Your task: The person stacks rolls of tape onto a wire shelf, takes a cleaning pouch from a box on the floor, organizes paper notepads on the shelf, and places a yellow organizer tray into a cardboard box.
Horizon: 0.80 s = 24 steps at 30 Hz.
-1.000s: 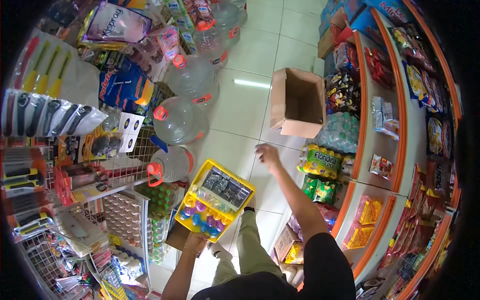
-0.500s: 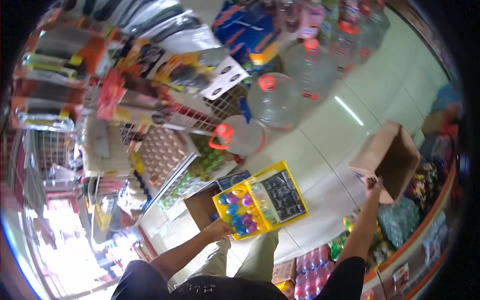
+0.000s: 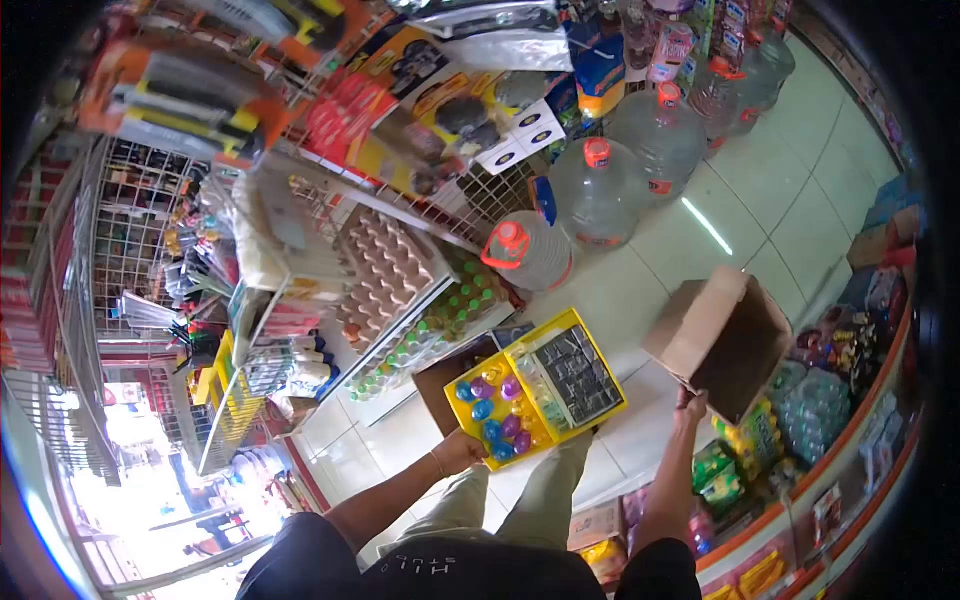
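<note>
My left hand (image 3: 460, 452) is closed on the near left corner of a yellow box (image 3: 572, 432). One side of the box holds several shiny plastic balls (image 3: 492, 430) in blue, purple and gold. In its other side lie clear items and a dark panel with light writing (image 3: 578, 375). Off to the right, my right hand (image 3: 690, 402) grips the lower edge of a cardboard box (image 3: 700, 325). That box is tilted, with its open side facing right and no contents visible. The fingers of both hands are partly hidden.
Large water jugs (image 3: 600, 195) with orange caps line the floor ahead. Egg trays (image 3: 390, 255) sit above green-capped bottles (image 3: 425, 330) to the left. Another open carton (image 3: 435, 395) is behind the yellow box. Packed bottles (image 3: 810, 410) crowd the right side.
The view has turned, so the shelves and jugs appear farther right. The cardboard box has come closer to the yellow box in my right hand. Both hands keep their hold.
</note>
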Tool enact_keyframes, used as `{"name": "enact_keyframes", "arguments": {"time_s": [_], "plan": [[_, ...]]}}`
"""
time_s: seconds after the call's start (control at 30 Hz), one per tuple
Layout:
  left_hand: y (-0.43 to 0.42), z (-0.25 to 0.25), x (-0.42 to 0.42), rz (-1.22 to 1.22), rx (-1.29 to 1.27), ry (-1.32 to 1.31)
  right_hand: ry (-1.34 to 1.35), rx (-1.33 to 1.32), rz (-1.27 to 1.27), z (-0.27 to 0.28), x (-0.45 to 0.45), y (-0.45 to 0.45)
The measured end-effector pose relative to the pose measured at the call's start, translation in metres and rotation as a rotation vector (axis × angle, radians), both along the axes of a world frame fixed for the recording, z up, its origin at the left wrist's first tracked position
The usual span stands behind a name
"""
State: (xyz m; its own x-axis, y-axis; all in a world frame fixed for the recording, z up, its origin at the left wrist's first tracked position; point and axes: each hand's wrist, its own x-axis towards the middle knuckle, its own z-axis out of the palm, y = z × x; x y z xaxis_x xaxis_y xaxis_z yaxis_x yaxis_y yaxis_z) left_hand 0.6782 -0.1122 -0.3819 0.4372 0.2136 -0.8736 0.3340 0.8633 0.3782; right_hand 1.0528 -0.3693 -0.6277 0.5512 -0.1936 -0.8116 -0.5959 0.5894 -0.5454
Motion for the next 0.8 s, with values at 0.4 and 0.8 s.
{"name": "enact_keyframes", "arguments": {"time_s": [0.4,0.8], "plan": [[0.064,0.032,-0.211,0.027,-0.104,-0.055,-0.010,-0.054,-0.035,0.046,-0.267,0.033],[0.058,0.033,-0.299,0.200,-0.123,-0.023,0.131,-0.028,-0.059,0.040,-0.468,0.042]]}}
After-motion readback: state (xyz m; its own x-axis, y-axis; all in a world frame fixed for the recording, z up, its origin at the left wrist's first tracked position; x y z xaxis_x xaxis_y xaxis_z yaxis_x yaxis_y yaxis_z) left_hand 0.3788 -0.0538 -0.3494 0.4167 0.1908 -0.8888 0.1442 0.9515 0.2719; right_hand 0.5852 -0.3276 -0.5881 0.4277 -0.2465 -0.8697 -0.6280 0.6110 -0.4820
